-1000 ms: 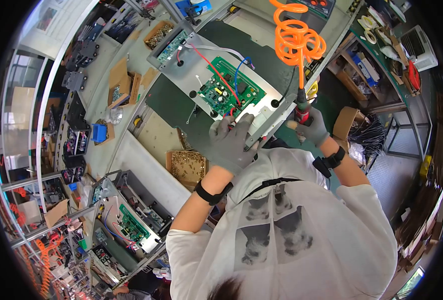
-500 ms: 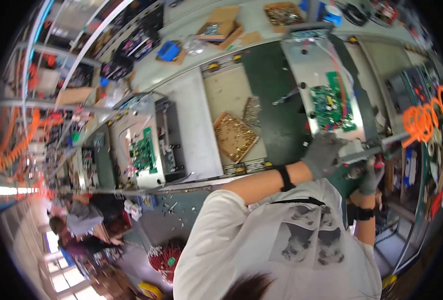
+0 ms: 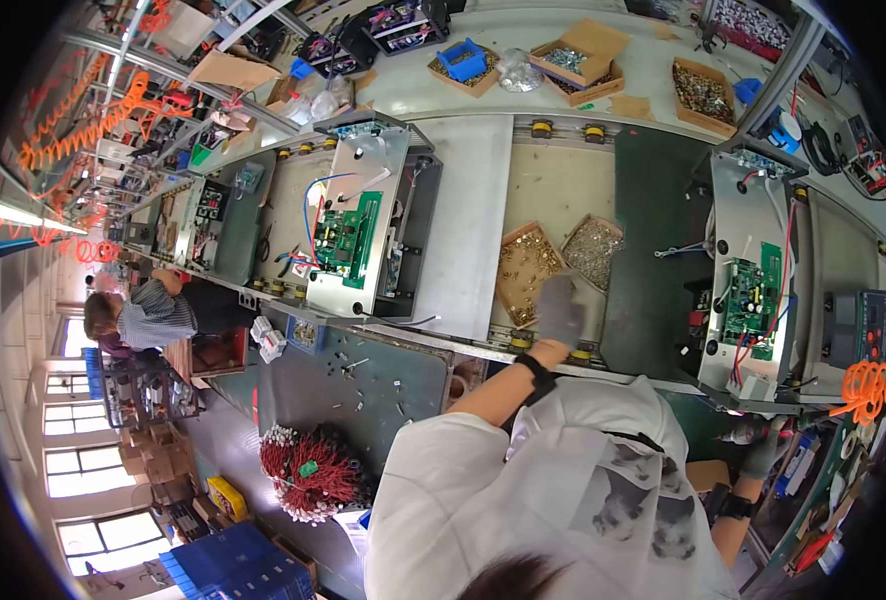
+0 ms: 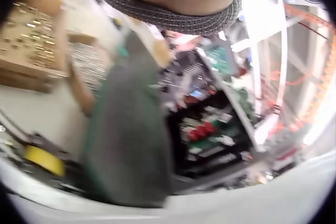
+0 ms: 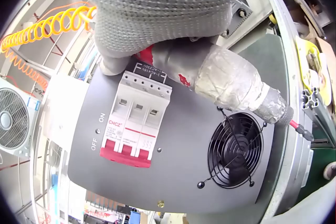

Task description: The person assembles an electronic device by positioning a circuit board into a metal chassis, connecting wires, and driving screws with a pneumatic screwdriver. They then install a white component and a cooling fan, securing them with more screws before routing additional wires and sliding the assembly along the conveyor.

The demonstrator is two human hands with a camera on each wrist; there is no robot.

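Observation:
My gloved left hand (image 3: 560,312) is over the right edge of a box of brass-coloured screws (image 3: 525,272), beside a box of silver pieces (image 3: 593,250). Its fingers look extended, though blurred; whether they touch a screw cannot be seen. The left wrist view shows only the glove's cuff (image 4: 168,18). In the right wrist view my right hand (image 5: 163,22) grips a power screwdriver (image 5: 226,77), its bit pointing right, over a grey panel (image 5: 184,182) with a breaker (image 5: 137,119) and a fan (image 5: 236,150). A metal chassis (image 3: 735,222) with a green board (image 3: 753,298) stands at the right.
Another chassis (image 3: 374,160) stands left of the pale plate (image 3: 456,220). Boxes of hardware, including a blue bin (image 3: 463,60), line the back. A coiled orange hose (image 3: 868,390) hangs at the right. Red wires (image 3: 311,470) lie below left; a person (image 3: 153,308) is further off.
My left hand has left the chassis edge and moved left to the screw boxes. The head view has swung left, shifting the chassis to the right. The screwdriver is still in my right hand.

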